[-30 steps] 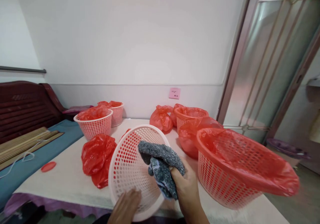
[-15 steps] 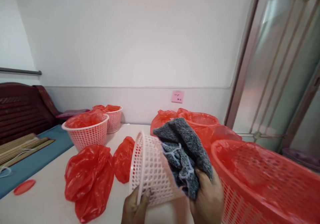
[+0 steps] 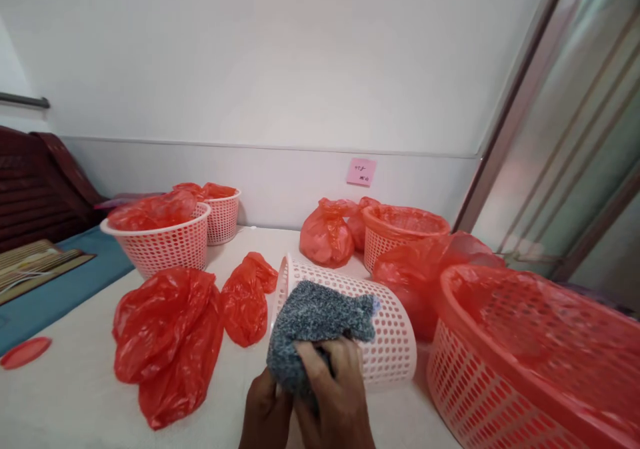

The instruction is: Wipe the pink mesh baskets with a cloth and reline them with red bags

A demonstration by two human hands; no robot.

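Observation:
A white-pink perforated basket (image 3: 393,332) lies on its side on the white tabletop, its opening facing left. Over the basket's side and rim is a dark grey cloth (image 3: 315,312). My right hand (image 3: 333,389) presses the bunched cloth against the basket with bent fingers. Just left of it, my left hand (image 3: 267,405) is closed at the basket's lower rim, its fingertips partly hidden by the cloth.
Crumpled red bags (image 3: 170,342) lie on the left, near a red disc (image 3: 26,353). Lined baskets (image 3: 175,249) stand at the back left. A large red basket (image 3: 480,369) fills the right front; more bags and a lined basket (image 3: 375,245) are behind.
My right hand has brought the cloth left and down onto the basket. The basket has turned, with its base now farther right. The camera view has shifted a little.

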